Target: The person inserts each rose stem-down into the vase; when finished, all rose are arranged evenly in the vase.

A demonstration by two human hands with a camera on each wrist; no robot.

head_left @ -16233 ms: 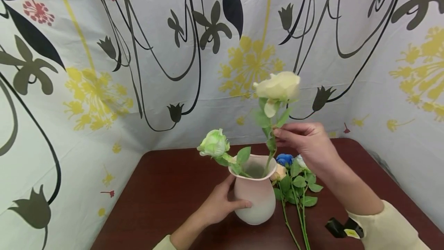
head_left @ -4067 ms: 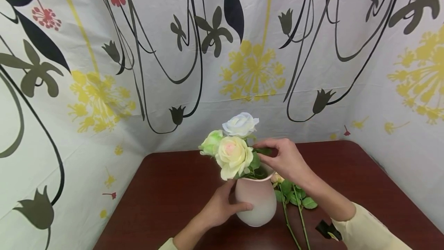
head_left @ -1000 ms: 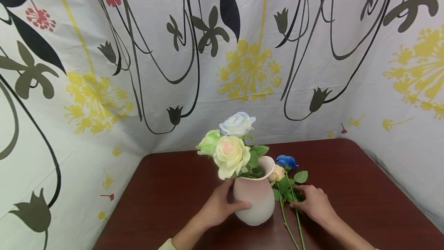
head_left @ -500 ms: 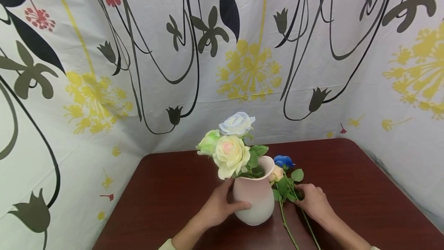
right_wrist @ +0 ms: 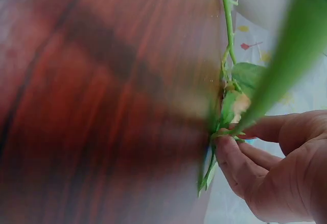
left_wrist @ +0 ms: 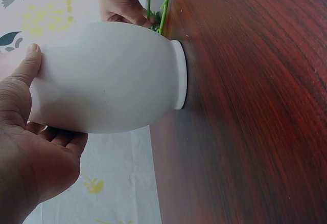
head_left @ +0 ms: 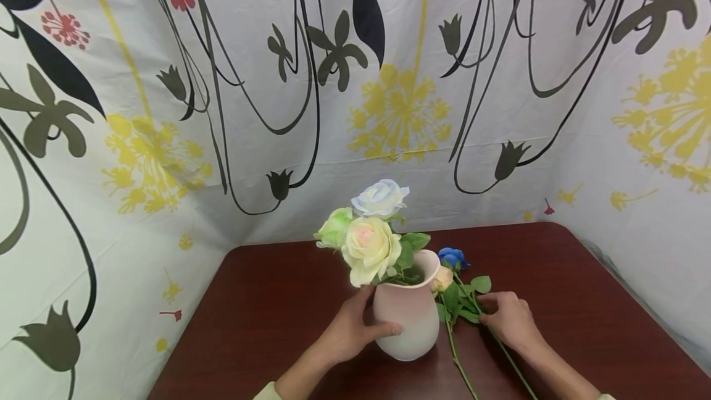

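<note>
A pale pink-and-white vase (head_left: 408, 323) stands upright on the table, gripped from the left by my left hand (head_left: 347, 329); the left wrist view shows the thumb and fingers spread round the vase body (left_wrist: 112, 75). Three roses fill its mouth: a cream one (head_left: 369, 250), a light green one (head_left: 335, 228) and a pale blue-white one (head_left: 382, 198). To the right lies a blue rose (head_left: 452, 257), whose stem my right hand (head_left: 508, 320) pinches among its leaves. Beside it rests a peach rose (head_left: 442, 279), partly behind the vase. The right wrist view shows the pinched stem (right_wrist: 276, 65) close up.
The dark red-brown table (head_left: 266, 313) has rounded far corners. White cloth (head_left: 266, 79) printed with flowers hangs behind and at both sides. The peach rose's stem (head_left: 458, 357) runs toward the near edge between vase and right hand.
The right hand has shifted slightly right, swinging the blue rose's stem end to the right, away from the peach rose's stem. The left hand and vase have stayed still.
</note>
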